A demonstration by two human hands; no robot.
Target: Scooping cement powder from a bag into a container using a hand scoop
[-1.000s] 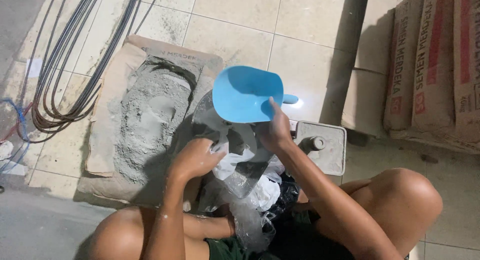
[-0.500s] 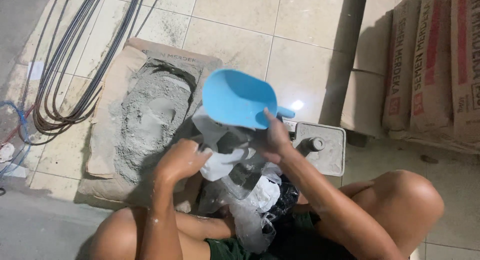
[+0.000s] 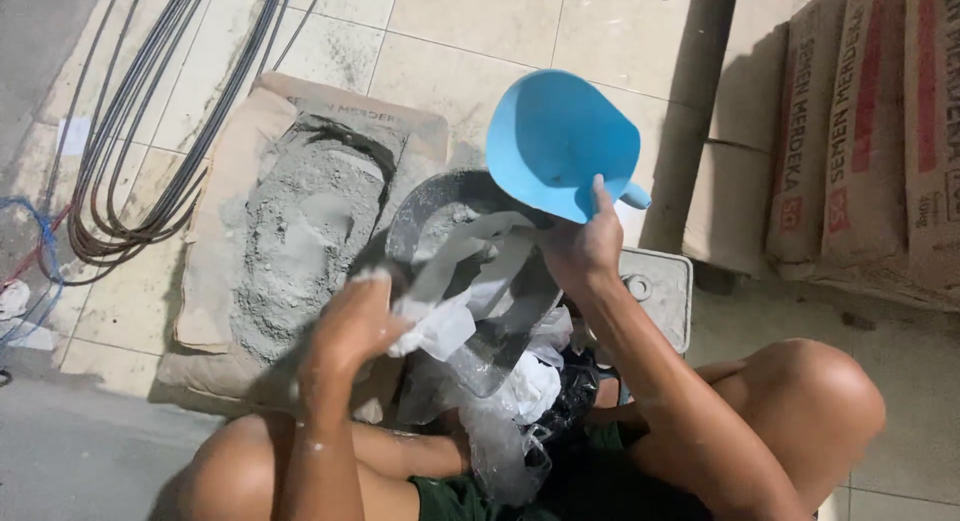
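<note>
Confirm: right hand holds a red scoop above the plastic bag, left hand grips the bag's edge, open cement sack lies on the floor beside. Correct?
Not quite: the scoop is blue, not red, as the head view shows. The rest stands: the right hand holds it above the plastic bag, the left hand grips the bag's edge, and the open cement sack lies on the floor beside.

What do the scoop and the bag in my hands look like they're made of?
Scoop, in the right hand: looks like moulded plastic, uniform light blue with a smooth matt sheen. Bag, gripped by the left hand: thin clear plastic film, going by its crinkles, glossy highlights and the grey powder showing through.
</note>
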